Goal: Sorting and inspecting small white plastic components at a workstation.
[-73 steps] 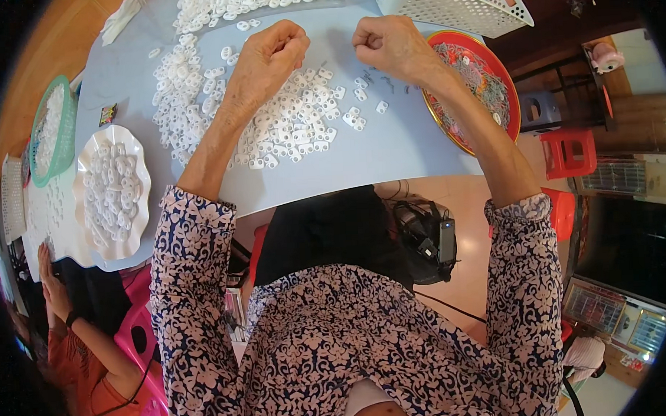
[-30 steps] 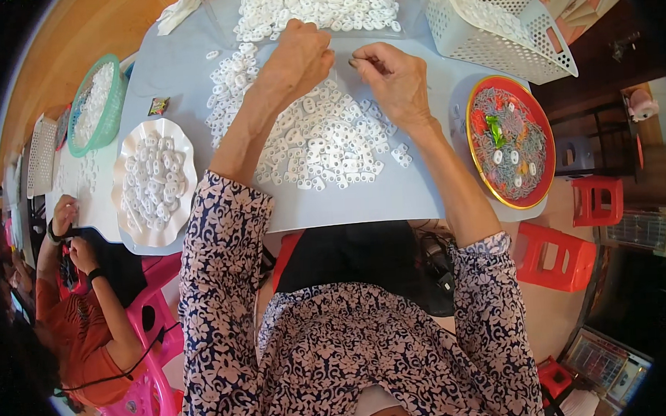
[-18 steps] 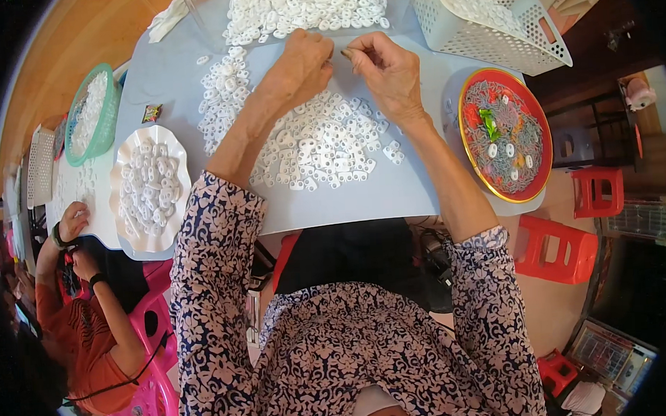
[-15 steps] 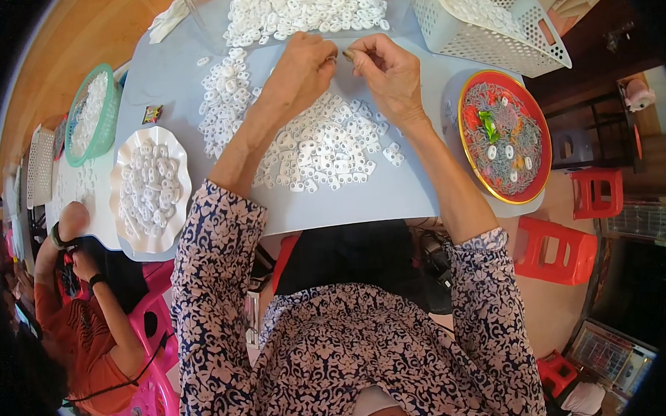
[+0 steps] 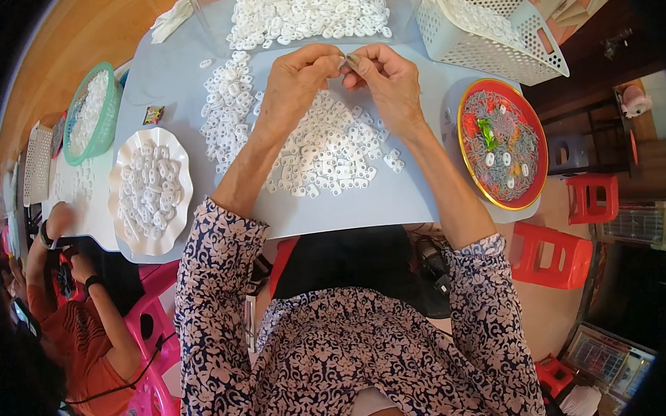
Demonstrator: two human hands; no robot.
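Note:
Over the far middle of the table, my left hand (image 5: 298,83) and my right hand (image 5: 391,86) meet fingertip to fingertip. Both are closed in a pinch. A small white plastic piece (image 5: 342,62) shows at my left fingertips. What my right thumb and fingers grip is too small to make out. Beneath my hands spreads a loose pile of white plastic pieces (image 5: 327,152), each with a dark round spot. Another heap of such pieces (image 5: 225,112) lies left of my left forearm. Beyond my hands, a clear bin holds many more white pieces (image 5: 310,16).
On the right stand a red gold-rimmed tray (image 5: 536,154) of grey thin parts and a white perforated basket (image 5: 482,56). At left are a scalloped white dish (image 5: 181,207), a small wrapper (image 5: 153,115) and a green basket (image 5: 112,117). A person (image 5: 85,315) works beside me at left.
My hands have come together, fingertips now touching or nearly so. Both have dropped slightly toward me. The neighbouring person's hand has shifted a little.

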